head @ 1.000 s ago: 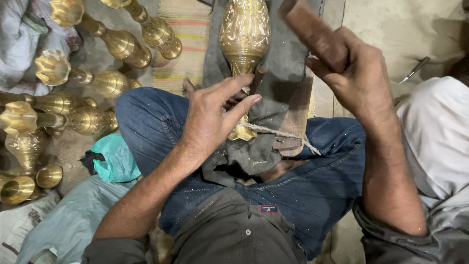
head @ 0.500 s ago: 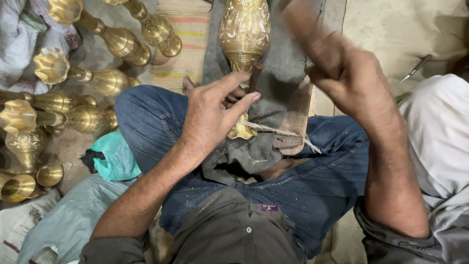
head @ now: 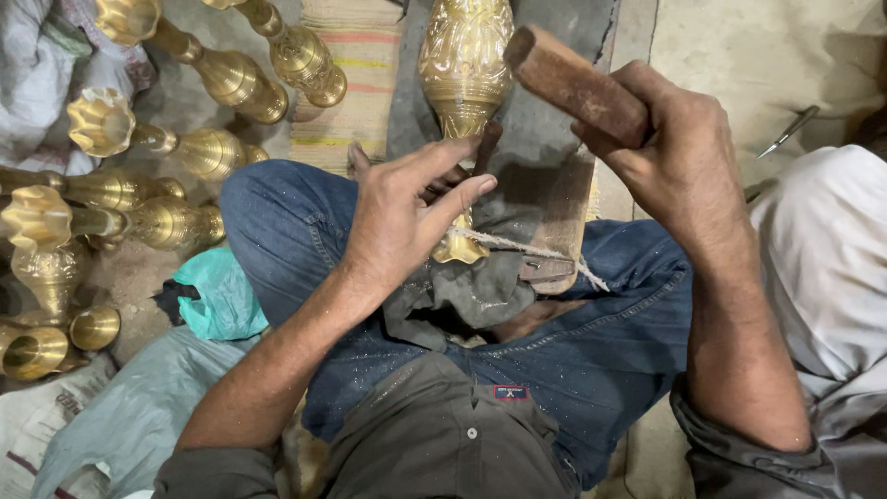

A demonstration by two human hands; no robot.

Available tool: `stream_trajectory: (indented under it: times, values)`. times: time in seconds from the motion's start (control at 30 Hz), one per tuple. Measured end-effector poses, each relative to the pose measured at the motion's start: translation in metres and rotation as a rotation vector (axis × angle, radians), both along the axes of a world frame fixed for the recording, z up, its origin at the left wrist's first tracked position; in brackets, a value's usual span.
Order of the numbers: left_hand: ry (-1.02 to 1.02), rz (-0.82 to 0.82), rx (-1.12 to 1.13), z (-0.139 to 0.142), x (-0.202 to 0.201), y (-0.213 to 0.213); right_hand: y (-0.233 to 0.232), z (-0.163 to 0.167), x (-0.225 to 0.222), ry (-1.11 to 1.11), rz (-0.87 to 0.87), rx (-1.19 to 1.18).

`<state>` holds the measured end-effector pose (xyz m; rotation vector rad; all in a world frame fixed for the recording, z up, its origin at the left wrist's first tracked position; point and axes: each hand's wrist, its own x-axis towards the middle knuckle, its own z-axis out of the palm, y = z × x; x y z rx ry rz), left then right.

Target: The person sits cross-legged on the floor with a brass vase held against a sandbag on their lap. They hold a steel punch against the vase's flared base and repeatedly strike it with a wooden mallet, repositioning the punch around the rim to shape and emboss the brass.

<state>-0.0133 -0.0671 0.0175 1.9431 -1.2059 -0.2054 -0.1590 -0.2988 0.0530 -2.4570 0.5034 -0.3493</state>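
Since a second ago the right hand (head: 679,152) has swung the wooden mallet (head: 573,83) back from the upper right toward the middle, so its head now hangs just above and to the right of the small chisel (head: 482,148); the left hand (head: 397,222) has stayed almost where it was. That left hand pinches the chisel between thumb and fingertips, its tip set against the narrow neck of the engraved brass vase (head: 465,65), which lies lengthwise across the lap on a dark cloth (head: 462,291) with a cord (head: 527,248) over its foot. The right hand is closed in a fist around the mallet handle. By the look of it this is chasing work, mid-stroke: the mallet is poised over the tool. The next blow would need to land square on the chisel's butt, clear of the left fingertips beside it. More brass vases (head: 176,157) lie on the floor to the left, and a thin metal tool (head: 787,131) lies on the floor to the right
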Motion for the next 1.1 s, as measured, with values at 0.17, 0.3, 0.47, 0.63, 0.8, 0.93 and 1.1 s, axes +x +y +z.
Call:
stream_trajectory:
  times: [0.17,0.3,0.47,0.63,0.8,0.93,1.1]
  values:
    - [0.028,0.045,0.081,0.001,-0.001,0.000,0.005,0.009,0.003,0.025,0.096,-0.232]
    - [0.130,0.030,0.052,0.000,-0.003,0.001,0.002,0.014,0.006,0.050,-0.021,0.131]
    - [0.101,0.037,-0.002,-0.001,-0.006,0.005,-0.002,0.014,0.003,0.110,0.091,-0.054]
    - [0.118,0.048,0.012,0.000,-0.004,0.003,-0.003,0.014,0.003,0.186,0.120,-0.274]
    - [0.066,0.064,0.051,0.003,-0.005,0.001,-0.001,0.021,0.003,0.171,0.200,-0.417]
    - [0.063,0.033,0.020,0.003,-0.004,0.002,0.003,0.023,0.004,0.014,0.062,-0.167]
    - [0.022,0.038,0.006,-0.001,-0.003,0.003,0.003,0.022,0.002,0.023,0.115,-0.386]
